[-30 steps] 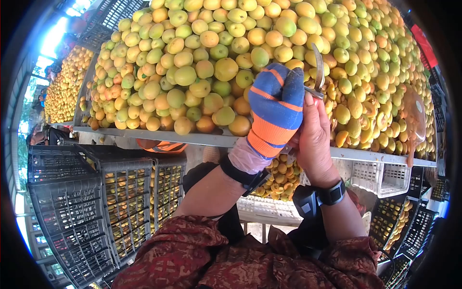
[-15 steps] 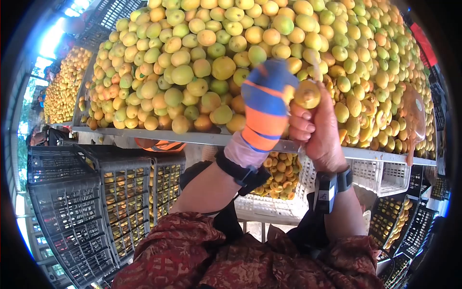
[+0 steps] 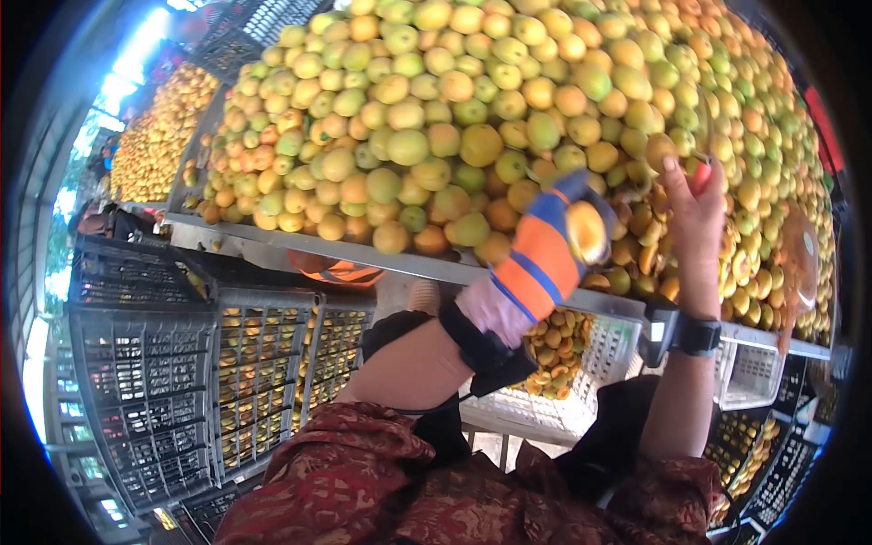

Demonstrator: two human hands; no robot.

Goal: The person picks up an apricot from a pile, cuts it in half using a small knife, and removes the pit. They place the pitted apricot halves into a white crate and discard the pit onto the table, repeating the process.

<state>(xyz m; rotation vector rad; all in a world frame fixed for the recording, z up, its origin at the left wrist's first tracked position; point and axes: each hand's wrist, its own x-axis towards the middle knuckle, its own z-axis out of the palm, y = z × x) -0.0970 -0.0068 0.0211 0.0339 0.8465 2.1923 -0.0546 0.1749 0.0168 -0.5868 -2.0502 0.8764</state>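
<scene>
My left hand (image 3: 545, 254), in a blue and orange striped glove, grips a cut-looking yellow fruit (image 3: 586, 232) just above the near edge of the fruit pile. Up and to the right, my bare right hand (image 3: 698, 204) is closed round a red handle (image 3: 700, 176); a thin, blurred blade seems to rise from it. Another yellow-orange fruit (image 3: 660, 150) shows at my right thumb tip, and whether the thumb touches it I cannot tell. Below both hands lie opened fruits (image 3: 647, 227) on the pile (image 3: 427, 118) of green, yellow and orange fruit.
A metal rim (image 3: 400, 263) borders the pile. Black crates (image 3: 150, 391) stand at the left, and a white crate (image 3: 604, 350) with fruit is below the rim. More crates (image 3: 749, 372) are at the right. A brown-stained clear container (image 3: 799, 263) lies on the pile's right side.
My hands have come apart. The gloved left hand is lower and further right with the fruit; the right hand has moved right and slightly up. The whole view has shifted somewhat.
</scene>
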